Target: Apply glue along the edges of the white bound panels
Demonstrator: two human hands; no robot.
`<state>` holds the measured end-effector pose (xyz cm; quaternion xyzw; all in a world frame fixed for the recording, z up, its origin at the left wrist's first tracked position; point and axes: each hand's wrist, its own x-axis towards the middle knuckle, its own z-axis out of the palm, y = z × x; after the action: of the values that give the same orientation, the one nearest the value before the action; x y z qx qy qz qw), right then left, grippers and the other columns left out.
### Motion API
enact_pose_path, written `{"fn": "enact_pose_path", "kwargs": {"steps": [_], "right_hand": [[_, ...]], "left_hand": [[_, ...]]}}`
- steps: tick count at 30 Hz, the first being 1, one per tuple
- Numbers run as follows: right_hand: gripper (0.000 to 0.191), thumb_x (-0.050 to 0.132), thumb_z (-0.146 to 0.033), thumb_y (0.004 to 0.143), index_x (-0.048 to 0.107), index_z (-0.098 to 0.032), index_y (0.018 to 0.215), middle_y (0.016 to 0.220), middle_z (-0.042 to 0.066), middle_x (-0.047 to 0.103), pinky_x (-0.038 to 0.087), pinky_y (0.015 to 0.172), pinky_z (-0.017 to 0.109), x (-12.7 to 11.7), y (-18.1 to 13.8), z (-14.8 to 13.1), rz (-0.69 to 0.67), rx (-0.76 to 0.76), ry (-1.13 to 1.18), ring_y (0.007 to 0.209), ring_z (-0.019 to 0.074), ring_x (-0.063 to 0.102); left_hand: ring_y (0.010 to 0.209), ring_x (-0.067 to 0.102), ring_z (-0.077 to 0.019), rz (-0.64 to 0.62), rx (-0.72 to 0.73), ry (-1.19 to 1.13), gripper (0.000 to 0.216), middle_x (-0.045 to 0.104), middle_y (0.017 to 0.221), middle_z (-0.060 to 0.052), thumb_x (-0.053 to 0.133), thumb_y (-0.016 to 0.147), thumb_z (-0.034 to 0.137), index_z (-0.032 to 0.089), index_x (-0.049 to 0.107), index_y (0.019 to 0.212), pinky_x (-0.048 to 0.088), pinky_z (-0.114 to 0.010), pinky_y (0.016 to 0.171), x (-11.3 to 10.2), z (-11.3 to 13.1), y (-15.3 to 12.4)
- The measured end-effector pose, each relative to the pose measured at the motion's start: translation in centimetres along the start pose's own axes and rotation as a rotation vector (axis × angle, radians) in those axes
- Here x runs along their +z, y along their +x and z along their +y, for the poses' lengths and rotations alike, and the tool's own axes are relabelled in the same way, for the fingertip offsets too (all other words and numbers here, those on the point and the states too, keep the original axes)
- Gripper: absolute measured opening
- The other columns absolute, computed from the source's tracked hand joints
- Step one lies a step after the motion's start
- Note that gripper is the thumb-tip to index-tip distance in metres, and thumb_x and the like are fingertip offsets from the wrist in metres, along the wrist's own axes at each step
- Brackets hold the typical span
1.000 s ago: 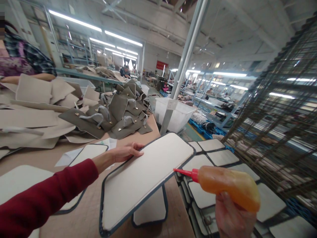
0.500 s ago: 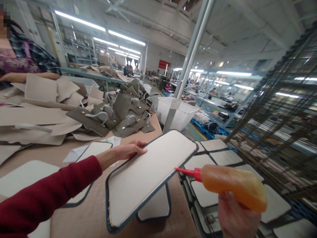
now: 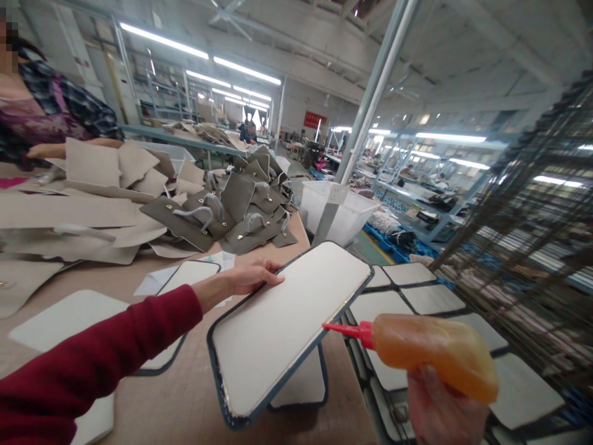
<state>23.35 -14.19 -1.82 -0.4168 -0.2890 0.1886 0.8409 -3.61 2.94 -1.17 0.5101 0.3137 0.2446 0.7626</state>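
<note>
Pinching likely light, stiff board (image 3: 291, 327) by rim, best hold: left hand (image 3: 257, 278). Right hand (image 3: 447, 405) clasps squeezable-looking bottle (image 3: 430, 349) beyond desk's (image 3: 176, 408) right edge.

Off-white panel (image 3: 291, 315), dark blue edge (image 3: 296, 367), amber bottle (image 3: 430, 352), bright red nozzle (image 3: 365, 334). Maroon sleeve (image 3: 115, 334), tan counter (image 3: 152, 411), and I'm seeing dark plaid on that co-worker (image 3: 83, 105).

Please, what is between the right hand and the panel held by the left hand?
The bottle. In the head view, the right hand holds it, and its red nozzle points at the panel.
</note>
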Motion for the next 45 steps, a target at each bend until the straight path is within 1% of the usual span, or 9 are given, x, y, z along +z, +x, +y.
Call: {"fn": "enact_pose_path", "kwargs": {"steps": [11,17,24,30,34,39,40,43,45], "right_hand": [[0.04,0.087,-0.021,0.047,0.069,-0.022,0.083,0.081,-0.001,0.067,0.056,0.066,0.017,0.3,-0.1,0.4,-0.103,0.013,-0.025,0.073,0.0123,0.062],[0.036,0.086,-0.029,0.052,0.069,-0.021,0.082,0.082,0.002,0.069,0.058,0.061,0.026,1.4,-0.6,-0.2,-0.175,-0.05,-0.097,0.073,0.0184,0.065],[0.047,0.09,-0.032,0.041,0.068,-0.022,0.081,0.078,0.001,0.066,0.056,0.055,0.023,1.2,-0.7,-0.1,-0.127,-0.032,-0.121,0.068,0.0166,0.062],[0.05,0.09,-0.039,0.041,0.067,-0.022,0.082,0.079,0.004,0.066,0.056,0.056,0.033,-0.3,-1.4,1.3,-0.133,-0.044,-0.183,0.069,0.0222,0.062],[0.037,0.086,-0.039,0.053,0.067,-0.025,0.081,0.076,0.004,0.068,0.058,0.056,0.038,-1.1,-2.0,1.9,-0.191,-0.072,-0.21,0.064,0.0249,0.064],[0.031,0.082,-0.032,0.059,0.068,-0.024,0.086,0.084,0.007,0.071,0.059,0.058,0.042,-1.3,-3.2,1.4,-0.41,0.102,-0.266,0.071,0.0293,0.067],[0.034,0.082,-0.033,0.059,0.067,-0.025,0.089,0.084,0.006,0.071,0.059,0.057,0.041,-1.3,-3.6,1.4,-0.401,0.126,-0.25,0.071,0.0289,0.068],[0.039,0.082,-0.035,0.059,0.065,-0.025,0.093,0.085,0.005,0.07,0.058,0.056,0.037,-1.1,-4.4,1.5,-0.228,0.156,-0.211,0.073,0.0259,0.067],[0.038,0.082,-0.037,0.059,0.066,-0.024,0.091,0.087,0.004,0.07,0.057,0.06,0.035,-0.3,-4.1,1.2,-0.149,0.159,-0.197,0.082,0.0251,0.066]], "left_hand": [[0.072,0.067,-0.0175,0.038,-0.036,-0.052,0.029,0.074,0.085,-0.007,0.08,0.06,0.019,0.012,0.07,0.087,0.051,-0.027,0.071,-0.4,0.8,-0.1],[0.069,0.067,-0.0179,0.072,-0.044,-0.07,0.028,0.073,0.077,-0.007,0.081,0.056,0.016,0.011,0.07,0.082,0.051,-0.028,0.074,-0.5,0.9,0.3],[0.069,0.067,-0.0182,0.063,-0.041,-0.049,0.03,0.073,0.077,-0.008,0.08,0.056,0.016,0.011,0.071,0.084,0.052,-0.03,0.075,-0.8,1.2,1.0],[0.067,0.066,-0.0184,0.082,-0.035,-0.033,0.035,0.073,0.075,-0.009,0.083,0.05,0.018,0.01,0.071,0.082,0.052,-0.03,0.073,-0.8,1.8,1.0],[0.067,0.066,-0.0199,0.104,-0.036,-0.045,0.035,0.073,0.073,-0.009,0.084,0.05,0.016,0.009,0.071,0.081,0.053,-0.032,0.074,-0.9,2.0,1.1],[0.065,0.066,-0.021,0.19,-0.019,-0.053,0.031,0.072,0.071,-0.008,0.081,0.051,0.011,0.011,0.07,0.08,0.053,-0.034,0.071,-1.3,2.2,1.7],[0.065,0.066,-0.021,0.214,-0.009,-0.052,0.03,0.072,0.071,-0.008,0.081,0.052,0.01,0.011,0.069,0.08,0.054,-0.034,0.07,-1.4,2.2,1.8],[0.065,0.066,-0.0208,0.278,0.027,-0.041,0.03,0.071,0.069,-0.007,0.081,0.051,0.011,0.011,0.068,0.078,0.054,-0.035,0.069,-1.7,2.2,2.2],[0.064,0.066,-0.0205,0.291,0.043,-0.03,0.031,0.071,0.069,-0.006,0.08,0.052,0.011,0.011,0.068,0.08,0.055,-0.035,0.069,-1.8,2.2,2.3]]}}
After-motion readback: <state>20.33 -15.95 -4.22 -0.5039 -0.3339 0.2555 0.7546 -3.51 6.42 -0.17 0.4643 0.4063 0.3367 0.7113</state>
